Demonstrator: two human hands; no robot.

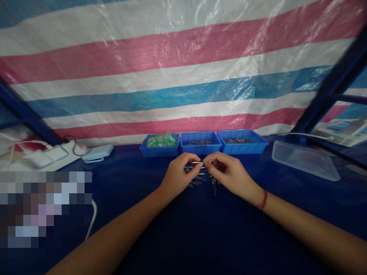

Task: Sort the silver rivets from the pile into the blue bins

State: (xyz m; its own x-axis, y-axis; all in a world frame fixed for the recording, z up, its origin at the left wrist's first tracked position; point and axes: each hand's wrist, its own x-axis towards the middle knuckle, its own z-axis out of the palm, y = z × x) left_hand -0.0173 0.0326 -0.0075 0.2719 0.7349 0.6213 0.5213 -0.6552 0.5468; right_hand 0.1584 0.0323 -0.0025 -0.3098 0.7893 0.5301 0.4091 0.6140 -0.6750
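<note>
Between my two hands a thin metal pin (pixel 198 162), rivet-like in shape, lies nearly level. My left hand (pixel 181 172) pinches its left part with thumb and forefinger. At the other end, the thumb and forefinger of my right hand (pixel 226 172) close on the same pin. More loose metal pins (pixel 196 181) lie on the dark blue table under my left fingers. A second bunch of pins (pixel 213 185) shows below my right hand, partly hidden by it; whether that hand holds any of them is unclear.
Three blue bins stand behind my hands: a left bin (pixel 160 153) with a green plastic bag, a middle bin (pixel 200 135) and a right bin (pixel 246 148) with metal pins. A clear plastic lid (pixel 305 160) lies right. Left are a power strip (pixel 61 160) and a light-blue case (pixel 99 152).
</note>
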